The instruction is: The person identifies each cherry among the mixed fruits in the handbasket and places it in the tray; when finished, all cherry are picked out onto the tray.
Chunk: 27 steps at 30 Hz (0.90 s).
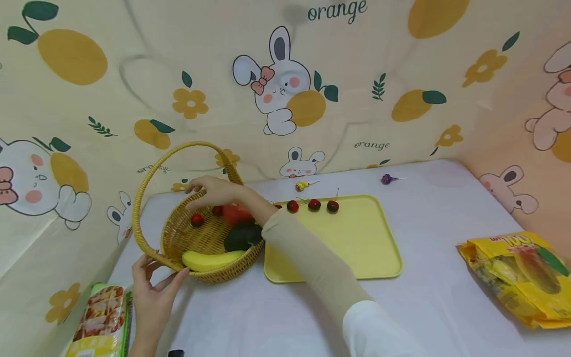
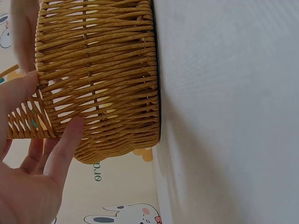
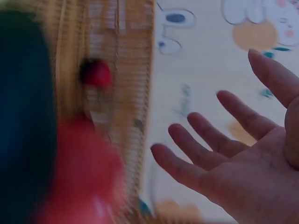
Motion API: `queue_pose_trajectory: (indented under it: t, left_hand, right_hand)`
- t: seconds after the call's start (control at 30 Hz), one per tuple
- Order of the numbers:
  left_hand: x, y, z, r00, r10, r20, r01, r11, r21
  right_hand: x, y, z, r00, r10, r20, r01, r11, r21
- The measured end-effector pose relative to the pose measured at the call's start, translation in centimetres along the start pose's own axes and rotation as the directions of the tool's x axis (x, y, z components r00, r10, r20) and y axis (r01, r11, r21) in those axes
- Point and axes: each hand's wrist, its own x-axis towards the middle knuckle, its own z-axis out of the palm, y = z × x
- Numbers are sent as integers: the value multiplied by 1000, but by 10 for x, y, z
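A cream printed backdrop is hanging across the far side of the scene and continuing along the left and right. Cartoon white rabbits are hugging yellow-orange fruit, while five-petalled flowers, green leaf sprigs and the cursive word "orange" are filling the spaces between. Faint grey lines are curving over the far left part. A pale, whitish tabletop is stretching below, meeting the backdrop at its far edge. Soft light is falling on it, and a blurred-edged shadow is spreading across its surface.
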Motion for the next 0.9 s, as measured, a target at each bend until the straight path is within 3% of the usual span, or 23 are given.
queue_pose_trajectory:
  t: [0.17,0.33,0.47,0.7,0.9]
  left_hand:
    - [1,-1,0,1000,0,9,0,1000,-11]
    - [2,0,-1,1000,-25,15,25,1000,8]
    - [2,-1,-2,1000,-19,10,19,1000,16]
    - [1,-4,-2,1000,-7,10,7,1000,-5]
    - [1,-4,-3,1000,-8,17,8,1000,2]
  right_hand:
    - [33,8,32,995,102,-13,-102,995,15]
    - [41,23,49,986,149,-76,-156,983,-92]
    - [42,25,55,983,169,-75,-178,973,-145]
    - [42,24,60,974,223,40,-207,949,-236]
    - [44,21,69,939,306,156,-225,890,-397]
